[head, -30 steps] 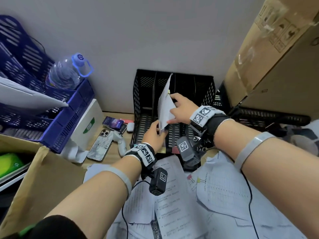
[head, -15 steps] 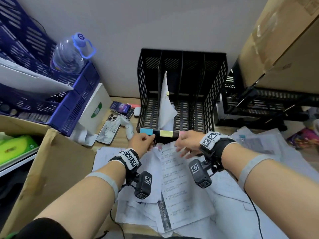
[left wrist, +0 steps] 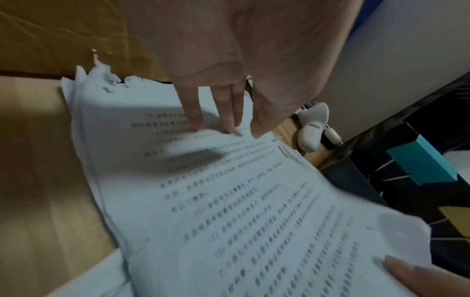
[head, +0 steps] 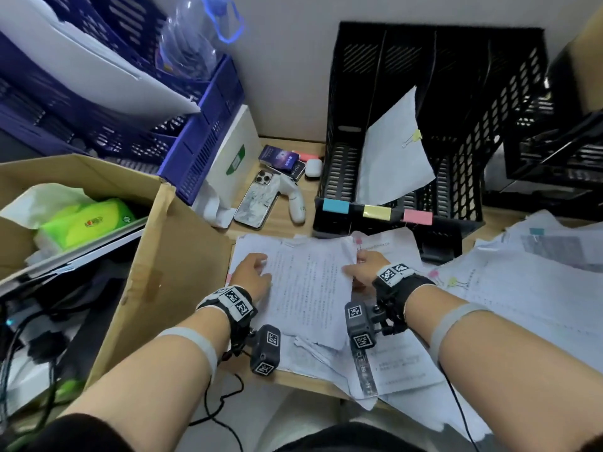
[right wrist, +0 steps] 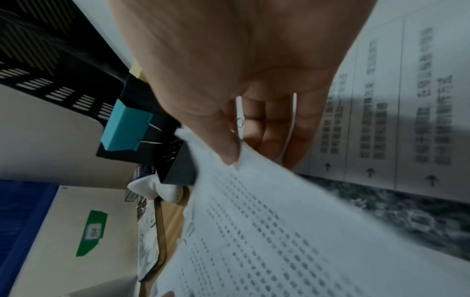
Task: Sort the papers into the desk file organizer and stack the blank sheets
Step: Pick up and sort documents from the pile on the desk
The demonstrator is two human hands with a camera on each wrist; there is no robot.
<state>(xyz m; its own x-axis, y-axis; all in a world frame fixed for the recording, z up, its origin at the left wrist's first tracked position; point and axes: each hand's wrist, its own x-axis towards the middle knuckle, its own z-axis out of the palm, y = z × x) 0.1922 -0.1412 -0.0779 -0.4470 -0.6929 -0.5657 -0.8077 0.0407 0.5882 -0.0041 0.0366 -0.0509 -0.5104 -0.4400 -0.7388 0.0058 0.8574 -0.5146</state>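
A black file organizer (head: pixel 509 102) stands at the back of the desk, with blue (head: pixel 336 206), yellow and pink labels on its front lip. A white clipped paper (head: pixel 391 158) leans in one of its slots. In front lies a printed sheet (head: pixel 310 288) on a pile of papers. My left hand (head: pixel 253 275) rests at its left edge, straight fingertips (left wrist: pixel 223 120) touching the paper. My right hand (head: pixel 360 267) pinches the sheet's far right corner, thumb (right wrist: pixel 229 148) on top and fingers curled beneath; clip wires show there.
A cardboard box (head: pixel 169 256) stands close on the left, with blue crates (head: pixel 202 132) and a water bottle (head: pixel 192 37) behind it. A phone (head: pixel 257 200) and a white handheld gadget (head: pixel 295 199) lie left of the organizer. Loose printed papers (head: pixel 522 288) cover the right side.
Both hands let go of the clipped paper, which stays in the organizer slot. They drew back toward me and now lie on a printed sheet on the desk.
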